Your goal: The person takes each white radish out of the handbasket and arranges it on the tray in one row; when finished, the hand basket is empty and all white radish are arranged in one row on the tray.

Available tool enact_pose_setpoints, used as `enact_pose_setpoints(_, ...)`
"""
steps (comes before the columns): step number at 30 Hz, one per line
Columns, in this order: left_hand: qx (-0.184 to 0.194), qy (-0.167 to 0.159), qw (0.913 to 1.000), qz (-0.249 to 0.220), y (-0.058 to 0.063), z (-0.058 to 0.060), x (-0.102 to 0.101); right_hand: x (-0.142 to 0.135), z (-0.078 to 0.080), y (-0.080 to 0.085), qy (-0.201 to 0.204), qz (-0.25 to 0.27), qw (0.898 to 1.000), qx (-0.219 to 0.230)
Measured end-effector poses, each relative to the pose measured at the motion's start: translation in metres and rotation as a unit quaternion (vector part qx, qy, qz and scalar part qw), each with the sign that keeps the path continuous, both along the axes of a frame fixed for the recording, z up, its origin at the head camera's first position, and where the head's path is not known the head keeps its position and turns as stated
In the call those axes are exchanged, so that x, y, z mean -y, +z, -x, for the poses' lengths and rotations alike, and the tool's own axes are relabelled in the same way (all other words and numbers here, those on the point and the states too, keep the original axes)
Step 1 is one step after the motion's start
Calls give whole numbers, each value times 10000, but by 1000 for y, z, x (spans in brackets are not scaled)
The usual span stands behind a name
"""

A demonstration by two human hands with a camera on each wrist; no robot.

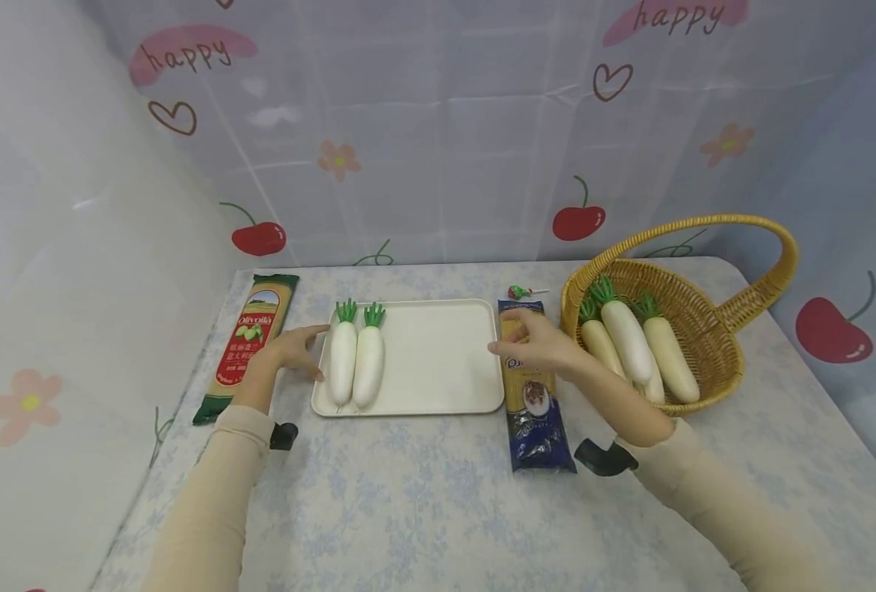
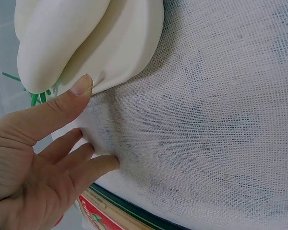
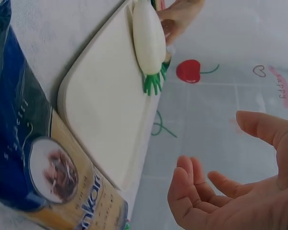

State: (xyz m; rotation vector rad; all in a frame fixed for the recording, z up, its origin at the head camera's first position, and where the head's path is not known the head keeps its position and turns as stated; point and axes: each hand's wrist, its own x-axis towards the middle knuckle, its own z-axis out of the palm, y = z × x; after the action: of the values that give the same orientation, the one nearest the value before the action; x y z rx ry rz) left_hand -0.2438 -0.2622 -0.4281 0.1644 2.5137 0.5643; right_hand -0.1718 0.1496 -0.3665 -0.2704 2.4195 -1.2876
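Two white radishes with green tops, a left one (image 1: pixel 344 362) and a right one (image 1: pixel 368 366), lie side by side at the left end of a cream tray (image 1: pixel 441 362). Beside the tray's left edge is my left hand (image 1: pixel 292 349), fingers loosely spread and holding nothing. Its thumb (image 2: pixel 81 86) is close to the rim; I cannot tell whether it touches. My right hand (image 1: pixel 537 341) hovers over a blue and yellow pasta bag (image 1: pixel 537 436) by the tray's right edge. In the right wrist view its thumb and fingers are apart with nothing between them.
A wicker basket (image 1: pixel 726 353) with a tall handle stands at the right, holding several white radishes (image 1: pixel 626 341). A red and green pasta bag (image 1: pixel 248 345) lies left of the tray. Behind the blue bag lies a small lollipop (image 1: pixel 517 292). A printed curtain (image 1: pixel 438 164) hangs behind the table.
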Motion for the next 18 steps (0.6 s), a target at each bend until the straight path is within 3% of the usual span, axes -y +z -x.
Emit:
enact_pose_setpoints(4, 39, 41, 10000, 32, 0, 0, 0, -17, -2, 11, 147, -262, 9992, -258)
enact_pose_setpoints(8, 63, 55, 10000, 47, 0, 0, 0, -35, -2, 19, 395, -376, 9983, -210)
enact_pose_setpoints(12, 62, 34, 10000, 35, -1, 1, 0, -53, 0, 26, 836, -380, 9956, -179)
enact_pose_setpoints(18, 61, 45, 10000, 15, -1, 0, 0, -82, 2, 33, 1486, -530, 9860, -544)
